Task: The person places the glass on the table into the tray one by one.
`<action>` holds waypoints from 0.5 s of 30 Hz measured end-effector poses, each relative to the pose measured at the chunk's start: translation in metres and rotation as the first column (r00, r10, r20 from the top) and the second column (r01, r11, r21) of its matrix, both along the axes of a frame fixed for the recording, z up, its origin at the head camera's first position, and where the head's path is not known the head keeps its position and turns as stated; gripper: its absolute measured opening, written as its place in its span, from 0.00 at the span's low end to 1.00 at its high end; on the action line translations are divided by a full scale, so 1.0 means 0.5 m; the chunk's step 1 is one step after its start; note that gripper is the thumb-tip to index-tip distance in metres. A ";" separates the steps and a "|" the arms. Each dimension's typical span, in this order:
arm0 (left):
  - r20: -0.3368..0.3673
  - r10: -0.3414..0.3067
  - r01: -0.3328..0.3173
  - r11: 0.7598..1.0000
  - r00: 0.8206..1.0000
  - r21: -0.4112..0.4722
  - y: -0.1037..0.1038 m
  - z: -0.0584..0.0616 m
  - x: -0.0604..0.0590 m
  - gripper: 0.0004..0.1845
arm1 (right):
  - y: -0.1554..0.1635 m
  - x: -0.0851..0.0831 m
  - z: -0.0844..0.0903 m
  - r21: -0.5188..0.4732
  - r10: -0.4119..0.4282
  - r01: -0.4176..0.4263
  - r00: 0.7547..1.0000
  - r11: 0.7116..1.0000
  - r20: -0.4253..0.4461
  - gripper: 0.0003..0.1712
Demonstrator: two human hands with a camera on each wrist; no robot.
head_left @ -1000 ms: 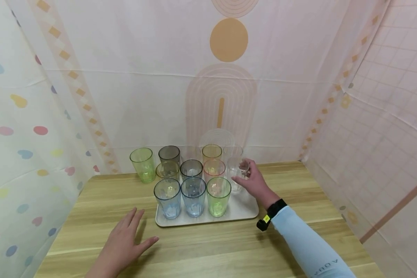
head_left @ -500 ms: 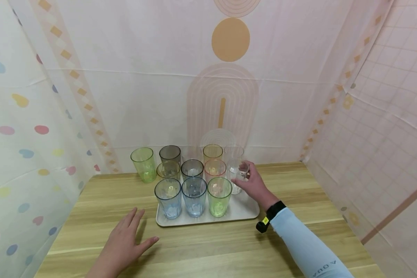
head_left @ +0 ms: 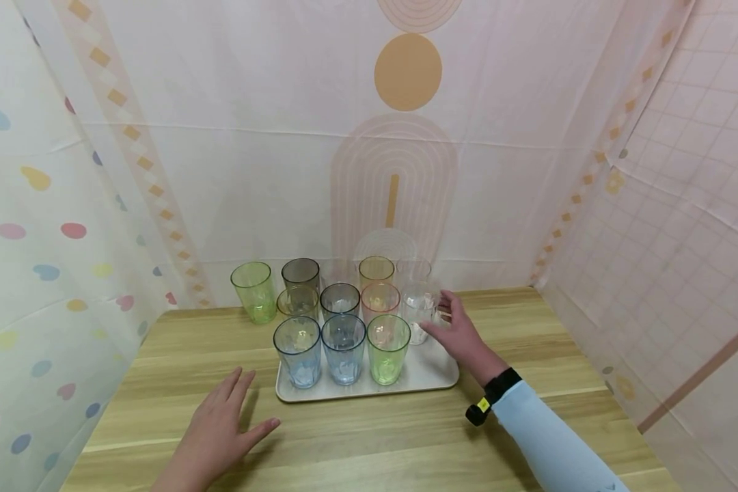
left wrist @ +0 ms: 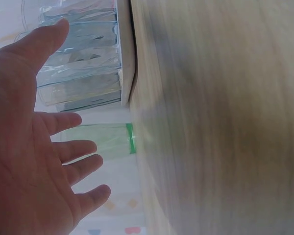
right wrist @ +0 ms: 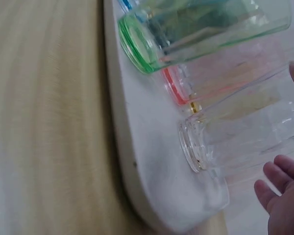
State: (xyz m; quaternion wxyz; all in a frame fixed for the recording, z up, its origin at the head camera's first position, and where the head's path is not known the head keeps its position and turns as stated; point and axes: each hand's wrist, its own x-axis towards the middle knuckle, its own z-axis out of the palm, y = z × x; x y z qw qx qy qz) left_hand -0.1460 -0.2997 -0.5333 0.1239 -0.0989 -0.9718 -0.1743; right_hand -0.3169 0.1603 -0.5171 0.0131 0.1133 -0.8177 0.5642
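The left hand [head_left: 212, 437] lies flat on the bench [head_left: 369, 444], fingers spread and holding nothing, in front of the tray's [head_left: 427, 372] left corner. It has not shifted over the last second.

The right hand [head_left: 461, 335] is at the right of the tray. Half a second ago its fingers wrapped the clear cup [head_left: 419, 311]; now they are released and extended, just beside the cup's right wall. The cup stands upright on the tray, right of the pink cup [head_left: 379, 304]. Judgement: the cup has just been set down and let go.

Count, front to back:
- Front row on the tray: two blue, one green.
- Middle row: one olive, one grey, one pink, one clear.
- Behind, where the tray edge cannot be told: one green, one dark grey, one amber, one clear.

Total: eleven.
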 end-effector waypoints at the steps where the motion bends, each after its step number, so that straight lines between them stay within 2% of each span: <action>1: 0.002 0.000 0.000 1.000 1.000 -0.001 0.000 0.000 -0.001 0.55 | 0.007 0.010 0.000 0.007 0.005 -0.005 1.000 1.000 -0.008 0.52; 5: 0.011 0.004 -0.003 1.000 1.000 -0.007 0.000 0.003 -0.002 0.56 | 0.032 0.060 0.001 0.071 0.037 -0.034 0.999 0.997 -0.038 0.47; 10: 0.011 0.004 -0.004 1.000 1.000 -0.006 0.000 0.005 0.000 0.55 | 0.057 0.138 0.000 0.219 0.058 -0.036 0.994 0.975 -0.096 0.50; 12: 0.007 0.003 -0.003 1.000 1.000 -0.002 0.000 0.005 0.000 0.55 | 0.064 0.168 -0.002 0.309 0.070 -0.028 0.989 0.951 -0.128 0.52; 15: 0.008 0.005 -0.005 1.000 1.000 0.001 0.000 0.005 0.000 0.55 | 0.072 0.205 -0.009 0.441 0.101 -0.006 0.976 0.898 -0.193 0.54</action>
